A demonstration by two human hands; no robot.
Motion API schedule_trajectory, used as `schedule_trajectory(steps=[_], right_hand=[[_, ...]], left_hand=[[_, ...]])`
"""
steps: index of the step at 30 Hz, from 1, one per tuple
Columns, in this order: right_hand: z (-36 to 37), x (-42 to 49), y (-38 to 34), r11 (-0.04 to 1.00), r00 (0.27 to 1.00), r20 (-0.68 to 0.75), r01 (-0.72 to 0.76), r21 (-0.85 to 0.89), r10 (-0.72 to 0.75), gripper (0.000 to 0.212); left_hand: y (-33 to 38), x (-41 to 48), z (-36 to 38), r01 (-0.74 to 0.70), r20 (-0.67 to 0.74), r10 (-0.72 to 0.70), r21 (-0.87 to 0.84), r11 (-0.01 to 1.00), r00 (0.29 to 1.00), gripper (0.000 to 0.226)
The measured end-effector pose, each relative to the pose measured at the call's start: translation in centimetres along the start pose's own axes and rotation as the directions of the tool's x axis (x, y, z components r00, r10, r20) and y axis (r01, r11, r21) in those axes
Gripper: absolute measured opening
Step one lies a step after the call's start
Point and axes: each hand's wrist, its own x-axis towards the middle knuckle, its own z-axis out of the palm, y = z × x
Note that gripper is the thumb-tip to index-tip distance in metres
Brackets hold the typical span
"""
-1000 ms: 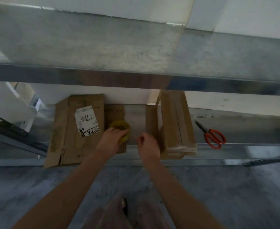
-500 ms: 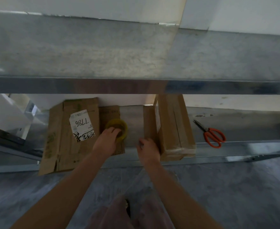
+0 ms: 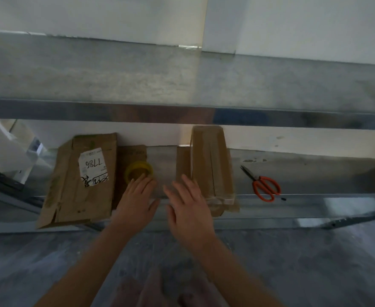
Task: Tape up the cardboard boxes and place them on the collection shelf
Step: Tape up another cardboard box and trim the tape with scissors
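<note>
Right hand (image 3: pixel 188 209) now flat; smooth taped box (image 3: pixel 213 169)

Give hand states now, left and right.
Left hand: open, touching the tape roll.
Right hand: open, holding nothing.

The upper shelf (image 3: pixel 182 85) overhangs the lower shelf (image 3: pixel 315 173), and its front rail (image 3: pixel 138 113) caps the opening from above. Flat cardboard (image 3: pixel 71 191) fills the left end of the lower shelf, with a tape roll (image 3: pixel 139 170) on a smaller flat piece (image 3: pixel 131 154) just beside it. A strip of bare shelf runs between the roll and the upright box (image 3: pixel 211 165). The left hand (image 3: pixel 135 202) and right hand (image 3: pixel 188 209), fingers straight, sit at its mouth. Right of the box, a 2nd bare stretch reaches the scissors (image 3: pixel 264 185), and bare shelf continues beyond them. A slanted brace (image 3: pixel 5 187) crosses the left corner.
</note>
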Motion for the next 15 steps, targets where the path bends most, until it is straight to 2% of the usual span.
schedule_trajectory(steps=[3,7,10,12,15], right_hand=[[-2.5,-1.4,3.0,0.997,1.000,-0.011,-0.015,-0.079,0.015,0.045],[-4.2,-3.2,7.6,0.995,0.996,0.057,-0.062,-0.084,0.067,0.048],[-4.8,-4.0,9.3,0.999,0.998,0.049,-0.030,-0.038,0.032,0.045],[-4.6,-4.2,9.2,1.000,0.999,0.038,0.012,-0.010,-0.012,0.044],[-3.7,-4.3,7.8,0.999,0.998,0.046,0.047,0.006,-0.047,0.045]], left_hand=[[3.9,-1.3,-0.3,-0.006,-0.072,0.005,-0.013,1.000,0.997,0.066],[7.6,-2.0,-0.4,0.038,-0.132,-0.046,-0.061,0.997,0.990,0.058],[6.8,-1.3,-0.6,0.185,-0.117,-0.201,-0.135,0.973,0.973,0.050],[5.1,-0.5,-1.1,0.269,-0.081,-0.281,-0.137,0.953,0.956,0.054],[3.2,0.0,-1.6,0.278,-0.070,-0.282,-0.061,0.959,0.957,0.063]])
